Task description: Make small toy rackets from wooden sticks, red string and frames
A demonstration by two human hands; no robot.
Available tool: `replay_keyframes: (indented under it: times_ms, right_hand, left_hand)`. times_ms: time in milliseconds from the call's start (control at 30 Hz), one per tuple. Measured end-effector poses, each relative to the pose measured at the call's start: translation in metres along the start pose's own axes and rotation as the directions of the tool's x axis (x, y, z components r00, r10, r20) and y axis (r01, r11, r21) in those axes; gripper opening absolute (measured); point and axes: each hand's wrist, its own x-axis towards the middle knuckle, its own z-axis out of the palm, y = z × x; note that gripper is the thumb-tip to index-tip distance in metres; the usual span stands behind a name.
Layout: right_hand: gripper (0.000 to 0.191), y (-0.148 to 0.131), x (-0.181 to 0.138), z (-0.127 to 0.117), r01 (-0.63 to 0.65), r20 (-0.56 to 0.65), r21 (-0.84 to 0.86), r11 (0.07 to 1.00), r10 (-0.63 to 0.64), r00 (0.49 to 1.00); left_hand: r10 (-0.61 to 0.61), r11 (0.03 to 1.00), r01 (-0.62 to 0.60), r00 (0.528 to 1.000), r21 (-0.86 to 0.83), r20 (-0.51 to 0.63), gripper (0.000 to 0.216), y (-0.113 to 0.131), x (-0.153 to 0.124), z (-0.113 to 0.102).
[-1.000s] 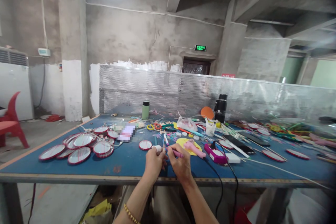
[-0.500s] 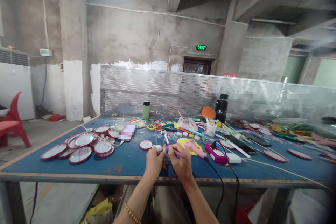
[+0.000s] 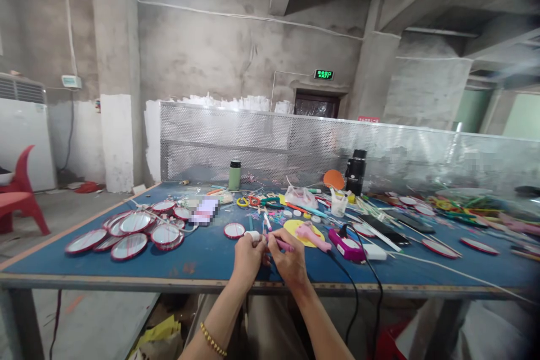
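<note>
My left hand [image 3: 248,257] is closed in a pinch near the table's front edge. A short white wrap or roll [image 3: 252,235] shows at its fingers; which of these it is I cannot tell. What the fingertips grip is too small to make out. Close beside it, my right hand [image 3: 291,259] is closed around a slim purple pen-like tool [image 3: 283,244], with its tip end at the left fingertips. Just beyond the hands lie a round red-rimmed mirror [image 3: 234,230] and a yellow disc [image 3: 291,229] with a pink glue gun [image 3: 311,234] on it.
Several red-rimmed mirrors [image 3: 135,223] are piled at the left near a phone [image 3: 205,211]. A green bottle [image 3: 234,175] and black flask [image 3: 356,173] stand by the perforated metal screen [image 3: 219,140]. A purple box [image 3: 347,245] with cables sits right; sticks and scraps clutter the back.
Both hands stay together at nearly the same spot. The right hand has shifted slightly left with the purple tool, closer to the left fingertips. The view has moved a little.
</note>
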Motion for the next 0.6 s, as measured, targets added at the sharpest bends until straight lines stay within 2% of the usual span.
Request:
replay_keyframes:
  times_ms: [367, 600]
  right_hand:
    - [0.024, 0.0009, -0.0012, 0.0004, -0.006, -0.034, -0.018, 1.000, 0.005, 0.999]
    - [0.023, 0.0003, -0.0004, 0.0015, 0.011, 0.004, -0.006, 1.000, -0.011, 1.000]
  left_hand:
    - [-0.014, 1.000, 0.014, 1.000, -0.015, -0.009, 0.024, 0.0041, -0.0008, -0.0003]
    - [-0.001, 1.000, 0.000, 1.000, -0.006, -0.024, 0.022, 0.0038, -0.0010, -0.0011]
